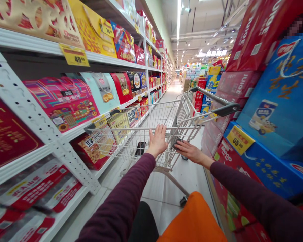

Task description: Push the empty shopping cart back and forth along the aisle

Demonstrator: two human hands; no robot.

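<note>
so you've got a wire cart (121,129) right in front of you, sitting a bit crooked in the aisle. its grey handle bar (218,101) sticks out on the cart's right side, not at your hands.

your left hand (157,140) is flat against the cart's near rim. the palm presses the wire and the fingers point up and are spread, so that grip is wide and not wrapped around anything. your right hand (190,152) is just right of it, lower on the cart's frame, with its fingertips lying on a dark piece there. i honestly can't tell if that grip is closed round the frame or just resting on it, the angle's poor.

inside the cart, low down and left of your left hand, there's a dark flat thing (140,148), too small to make out.

left of the cart are white shelves (40,134) packed with biscuit boxes, with a yellow price tag (74,55) up top. right of the cart are stacked blue boxes (280,101) and red juice cartons (252,30), with a yellow tag (239,139) on them. there's an orange cloth (194,218) below the cart, close to you, over the pale floor (166,188).
</note>
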